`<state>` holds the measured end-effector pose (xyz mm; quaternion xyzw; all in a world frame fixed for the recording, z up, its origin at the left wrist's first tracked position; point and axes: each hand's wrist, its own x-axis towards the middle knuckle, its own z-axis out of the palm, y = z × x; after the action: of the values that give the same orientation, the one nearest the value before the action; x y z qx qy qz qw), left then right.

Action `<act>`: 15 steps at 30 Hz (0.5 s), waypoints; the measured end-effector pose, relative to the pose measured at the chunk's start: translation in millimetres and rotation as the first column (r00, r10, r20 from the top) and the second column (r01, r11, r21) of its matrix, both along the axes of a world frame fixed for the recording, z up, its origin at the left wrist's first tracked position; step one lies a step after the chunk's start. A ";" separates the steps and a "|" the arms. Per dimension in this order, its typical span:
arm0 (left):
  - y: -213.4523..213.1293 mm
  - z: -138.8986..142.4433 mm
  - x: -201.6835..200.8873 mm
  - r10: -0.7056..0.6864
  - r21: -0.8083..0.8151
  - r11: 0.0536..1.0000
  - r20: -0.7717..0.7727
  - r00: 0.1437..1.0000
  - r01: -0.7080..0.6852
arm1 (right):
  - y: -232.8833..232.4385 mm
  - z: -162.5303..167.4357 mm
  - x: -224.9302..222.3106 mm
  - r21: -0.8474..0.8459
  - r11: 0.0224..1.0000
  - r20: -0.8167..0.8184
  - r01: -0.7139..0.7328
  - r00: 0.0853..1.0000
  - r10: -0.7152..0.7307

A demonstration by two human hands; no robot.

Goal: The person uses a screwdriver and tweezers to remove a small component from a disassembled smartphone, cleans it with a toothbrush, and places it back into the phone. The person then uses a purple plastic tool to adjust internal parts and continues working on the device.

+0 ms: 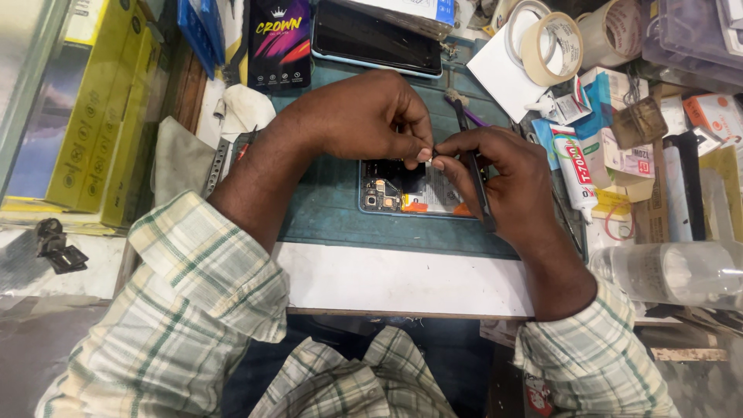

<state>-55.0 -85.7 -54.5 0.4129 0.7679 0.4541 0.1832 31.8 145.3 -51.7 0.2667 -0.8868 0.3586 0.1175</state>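
Observation:
An opened phone with its back off lies on a teal work mat, its circuit board and orange parts showing. My left hand hovers over the phone's top edge, thumb and forefinger pinched on something tiny that I cannot make out. My right hand meets it fingertip to fingertip and holds dark tweezers that run along the phone's right side. Both hands hide the phone's upper part.
A second phone lies face up at the back beside a dark accessory packet. Tape rolls, a glue tube and small boxes crowd the right. A clear bottle lies at the right edge. Yellow boxes stand left.

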 end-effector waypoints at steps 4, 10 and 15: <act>1.3 0.8 -0.5 -0.002 -0.009 1.000 0.002 1.000 0.002 | 1.3 -0.7 -0.8 0.007 1.000 -0.004 0.004 1.000 -0.004; 2.5 2.8 0.7 0.043 -0.075 0.996 -0.009 0.999 -0.043 | 1.6 -0.2 -0.9 0.003 1.000 -0.004 -0.010 1.000 0.010; 1.7 3.1 1.6 0.044 -0.063 0.997 -0.011 0.999 -0.045 | 0.5 -1.5 0.4 0.020 0.998 0.043 0.055 0.997 -0.056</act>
<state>-53.5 -84.0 -51.4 0.3919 0.7918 0.4315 0.1824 32.2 145.8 -53.2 0.2351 -0.8997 0.3525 0.1053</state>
